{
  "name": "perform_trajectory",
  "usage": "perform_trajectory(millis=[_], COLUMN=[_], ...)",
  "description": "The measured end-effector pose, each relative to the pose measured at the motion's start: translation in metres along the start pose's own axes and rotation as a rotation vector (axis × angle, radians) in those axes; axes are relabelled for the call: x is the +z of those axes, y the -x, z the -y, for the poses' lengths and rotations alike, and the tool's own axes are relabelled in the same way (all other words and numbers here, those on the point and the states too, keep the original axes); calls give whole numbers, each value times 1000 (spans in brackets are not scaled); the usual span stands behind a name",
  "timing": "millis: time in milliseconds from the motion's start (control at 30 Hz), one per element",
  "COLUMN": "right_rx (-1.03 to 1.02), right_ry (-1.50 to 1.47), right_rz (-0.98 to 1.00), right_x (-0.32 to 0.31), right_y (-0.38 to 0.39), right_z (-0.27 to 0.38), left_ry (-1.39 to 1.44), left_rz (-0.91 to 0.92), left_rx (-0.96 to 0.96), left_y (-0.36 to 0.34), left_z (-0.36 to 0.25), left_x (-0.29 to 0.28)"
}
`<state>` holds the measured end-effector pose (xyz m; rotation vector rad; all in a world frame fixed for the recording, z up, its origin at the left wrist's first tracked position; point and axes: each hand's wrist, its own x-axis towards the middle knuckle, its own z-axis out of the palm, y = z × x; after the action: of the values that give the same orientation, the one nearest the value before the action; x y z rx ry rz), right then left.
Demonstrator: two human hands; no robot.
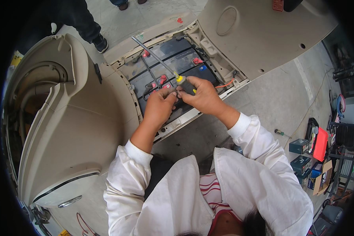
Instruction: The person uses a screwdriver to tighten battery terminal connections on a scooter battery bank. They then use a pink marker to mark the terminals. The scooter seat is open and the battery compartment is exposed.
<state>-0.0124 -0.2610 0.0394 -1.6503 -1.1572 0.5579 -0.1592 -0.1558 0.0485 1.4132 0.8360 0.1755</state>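
Note:
A long screwdriver [155, 57] with a dark and yellow handle is gripped in my right hand [203, 96], its shaft slanting up to the left over the batteries. My left hand [160, 104] is closed close beside it, the fingertips of both hands nearly meeting. What the left fingertips pinch, if anything, is too small to make out. Below both hands, dark batteries [175, 50] sit in the open bay of a beige vehicle body. Red terminal covers [163, 79] and black cables [148, 70] lie on top of them. An orange wire [225, 84] runs at the bay's right edge.
Beige body panels [86, 122] rise at left and upper right [255, 35]. A person's leg [82, 19] and shoe stand beyond the bay. On the floor at right are another screwdriver [281, 132], dark green boxes [299, 146], a red case [320, 144] and an open carton [323, 177].

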Motion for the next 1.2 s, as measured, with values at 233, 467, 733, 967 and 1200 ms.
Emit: perform_trajectory(millis=[233, 467, 733, 967, 1200], right_rx=[55, 15, 58, 35, -284], right_ry=[172, 126, 135, 71, 32], right_rz=[-49, -23, -104, -152, -234], right_x=[-2, -2, 3, -6, -86], right_y=[2, 0, -1, -7, -18], right_z=[10, -5, -7, 8, 54], left_ry=[-122, -216, -336, -624, -606], left_rz=[-100, -169, -202, -331, -408], left_rx=[72, 127, 201, 169, 93], left_y=[-3, -4, -7, -2, -9], left_z=[6, 8, 15, 4, 4], left_x=[4, 6, 5, 1, -2])
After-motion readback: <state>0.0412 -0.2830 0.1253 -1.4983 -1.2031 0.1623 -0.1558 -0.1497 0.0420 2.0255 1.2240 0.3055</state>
